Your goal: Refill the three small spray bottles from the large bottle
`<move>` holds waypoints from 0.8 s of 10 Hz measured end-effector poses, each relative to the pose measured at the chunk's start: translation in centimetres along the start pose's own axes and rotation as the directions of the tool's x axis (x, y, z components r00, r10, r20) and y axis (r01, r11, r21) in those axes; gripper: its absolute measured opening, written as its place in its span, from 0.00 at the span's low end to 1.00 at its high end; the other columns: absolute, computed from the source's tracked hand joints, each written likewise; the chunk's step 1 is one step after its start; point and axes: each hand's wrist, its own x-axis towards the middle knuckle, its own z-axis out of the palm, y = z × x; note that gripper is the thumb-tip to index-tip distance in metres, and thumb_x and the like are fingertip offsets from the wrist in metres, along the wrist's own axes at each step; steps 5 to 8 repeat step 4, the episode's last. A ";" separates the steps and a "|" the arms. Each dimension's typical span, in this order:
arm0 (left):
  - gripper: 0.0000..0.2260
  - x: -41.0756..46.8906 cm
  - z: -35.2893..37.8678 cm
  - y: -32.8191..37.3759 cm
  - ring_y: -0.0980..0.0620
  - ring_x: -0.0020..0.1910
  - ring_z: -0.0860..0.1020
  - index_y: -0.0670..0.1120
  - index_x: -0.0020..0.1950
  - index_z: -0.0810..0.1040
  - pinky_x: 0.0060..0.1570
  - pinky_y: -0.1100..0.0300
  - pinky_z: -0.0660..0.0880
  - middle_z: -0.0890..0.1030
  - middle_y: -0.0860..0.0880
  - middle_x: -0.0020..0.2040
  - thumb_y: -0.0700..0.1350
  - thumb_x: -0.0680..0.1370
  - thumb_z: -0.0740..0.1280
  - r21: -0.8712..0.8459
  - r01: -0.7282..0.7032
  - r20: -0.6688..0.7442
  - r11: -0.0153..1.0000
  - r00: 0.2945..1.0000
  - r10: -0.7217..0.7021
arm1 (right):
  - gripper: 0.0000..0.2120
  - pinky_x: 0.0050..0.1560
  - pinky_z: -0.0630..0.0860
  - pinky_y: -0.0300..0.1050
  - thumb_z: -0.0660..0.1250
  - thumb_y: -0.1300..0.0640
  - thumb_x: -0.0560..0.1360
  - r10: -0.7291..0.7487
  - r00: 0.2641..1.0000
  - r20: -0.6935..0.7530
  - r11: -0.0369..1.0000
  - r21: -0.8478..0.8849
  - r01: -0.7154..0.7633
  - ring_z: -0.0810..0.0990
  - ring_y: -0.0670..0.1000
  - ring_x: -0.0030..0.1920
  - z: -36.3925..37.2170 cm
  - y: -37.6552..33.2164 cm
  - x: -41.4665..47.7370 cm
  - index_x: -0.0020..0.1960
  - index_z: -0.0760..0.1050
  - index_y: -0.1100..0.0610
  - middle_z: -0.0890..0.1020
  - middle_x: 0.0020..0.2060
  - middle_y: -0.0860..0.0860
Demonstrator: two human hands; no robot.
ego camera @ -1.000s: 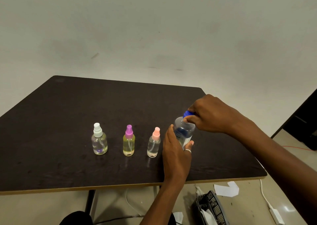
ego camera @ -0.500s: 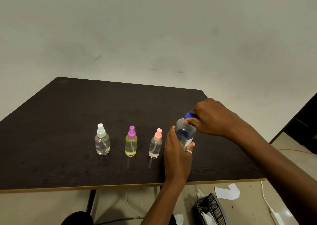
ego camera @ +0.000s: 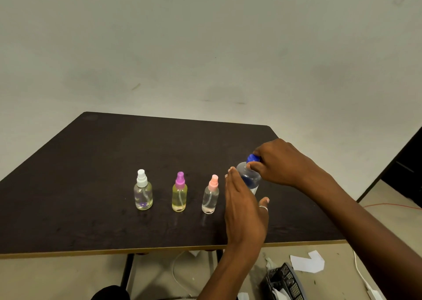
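Three small spray bottles stand in a row on the dark table: one with a white cap, one with a purple cap and yellowish liquid, one with a pink cap. To the right of them stands the large clear bottle with a blue cap. My left hand wraps around the bottle's body and hides its lower part. My right hand pinches the blue cap from the right.
The table's front edge runs below my left wrist. On the floor at the lower right lie a black mesh basket, white paper scraps and a white cable. A bare wall rises behind the table.
Both hands stay on the large bottle and its cap. The view has shifted slightly, and the left hand's fingers look a bit more spread along the bottle.
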 end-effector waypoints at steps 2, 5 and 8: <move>0.34 -0.4 -5.2 2.1 0.51 0.77 0.61 0.50 0.76 0.60 0.71 0.57 0.64 0.66 0.50 0.76 0.57 0.76 0.70 0.169 -0.187 -0.018 0.968 0.981 0.193 | 0.16 0.39 0.75 0.40 0.65 0.42 0.76 0.039 0.999 0.006 0.998 0.051 -0.039 0.78 0.48 0.35 -0.4 -0.2 -0.6 0.44 0.79 0.54 0.82 0.36 0.51; 0.32 0.2 -12.7 1.4 0.53 0.79 0.53 0.50 0.76 0.61 0.71 0.55 0.62 0.66 0.51 0.76 0.60 0.76 0.68 0.401 -0.294 -0.051 0.868 0.939 0.341 | 0.28 0.30 0.66 0.42 0.56 0.27 0.72 0.113 0.978 -0.174 0.993 0.062 -0.104 0.72 0.48 0.29 -1.8 -1.3 -1.1 0.30 0.68 0.52 0.74 0.27 0.49; 0.32 0.2 -12.7 1.4 0.53 0.79 0.53 0.50 0.76 0.61 0.71 0.55 0.62 0.66 0.51 0.76 0.60 0.76 0.68 0.401 -0.294 -0.051 0.868 0.939 0.341 | 0.28 0.30 0.66 0.42 0.56 0.27 0.72 0.113 0.978 -0.174 0.993 0.062 -0.104 0.72 0.48 0.29 -1.8 -1.3 -1.1 0.30 0.68 0.52 0.74 0.27 0.49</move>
